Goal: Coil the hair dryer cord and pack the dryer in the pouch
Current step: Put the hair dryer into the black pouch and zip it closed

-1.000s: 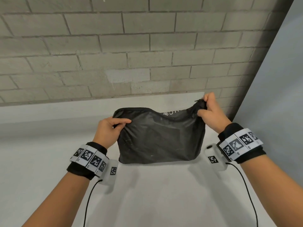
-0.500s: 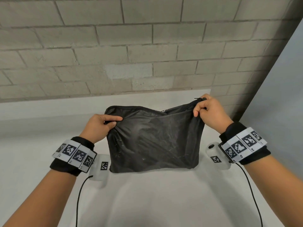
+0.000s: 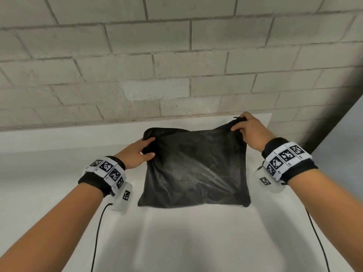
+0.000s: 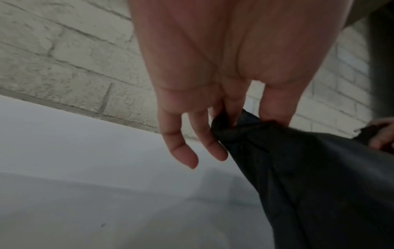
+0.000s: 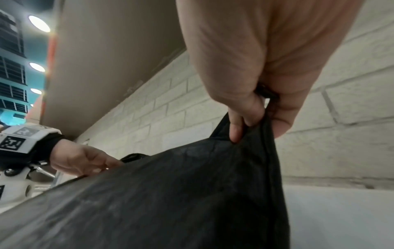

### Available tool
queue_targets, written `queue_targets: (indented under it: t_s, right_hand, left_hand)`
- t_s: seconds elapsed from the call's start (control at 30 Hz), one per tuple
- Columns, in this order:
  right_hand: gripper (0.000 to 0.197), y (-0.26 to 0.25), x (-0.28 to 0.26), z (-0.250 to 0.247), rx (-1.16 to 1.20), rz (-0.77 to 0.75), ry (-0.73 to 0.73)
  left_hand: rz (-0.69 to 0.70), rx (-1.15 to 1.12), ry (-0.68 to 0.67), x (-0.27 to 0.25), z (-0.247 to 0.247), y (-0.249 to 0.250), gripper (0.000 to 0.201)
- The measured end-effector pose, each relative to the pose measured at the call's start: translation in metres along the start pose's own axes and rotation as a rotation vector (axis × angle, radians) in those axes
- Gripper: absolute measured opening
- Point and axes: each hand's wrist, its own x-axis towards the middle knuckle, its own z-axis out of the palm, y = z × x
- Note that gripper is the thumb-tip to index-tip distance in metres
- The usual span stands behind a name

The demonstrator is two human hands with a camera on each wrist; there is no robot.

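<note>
A black fabric pouch (image 3: 194,169) stands on the white table (image 3: 176,238), its bottom edge resting on the surface and its body bulging. My left hand (image 3: 144,151) pinches the pouch's upper left corner (image 4: 230,129) between thumb and inner fingers, while two outer fingers (image 4: 183,151) hang free. My right hand (image 3: 242,127) grips the upper right corner (image 5: 251,133), holding it higher than the left one. The hair dryer and its cord are not visible; whatever fills the pouch is hidden by the fabric.
A grey brick wall (image 3: 176,65) rises just behind the table's far edge. A light panel (image 3: 343,134) stands at the right. Thin black cables (image 3: 98,232) run from both wrist devices over the table toward me.
Both hands and the pouch have shifted slightly to the right in view. The left hand has dropped lower on its corner, and the pouch now looks squarer and more upright.
</note>
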Motion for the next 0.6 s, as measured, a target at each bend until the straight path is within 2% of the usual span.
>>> queue_targets:
  t_s: [0.13,0.37,0.6]
  right_hand:
    - [0.032,0.020,0.033,0.009,-0.132,-0.021,-0.105]
    - [0.036,0.057,0.069,0.022,-0.253,0.088,-0.231]
    - [0.050,0.075,0.078,0.038,-0.326,0.194,-0.351]
  left_hand:
    - [-0.004,0.008,0.027,0.040,0.005,-0.007,0.066]
    - [0.040,0.122,-0.011,0.087,0.013,-0.013,0.073]
    - [-0.077,0.171,-0.085,0.108,0.025,-0.018,0.062]
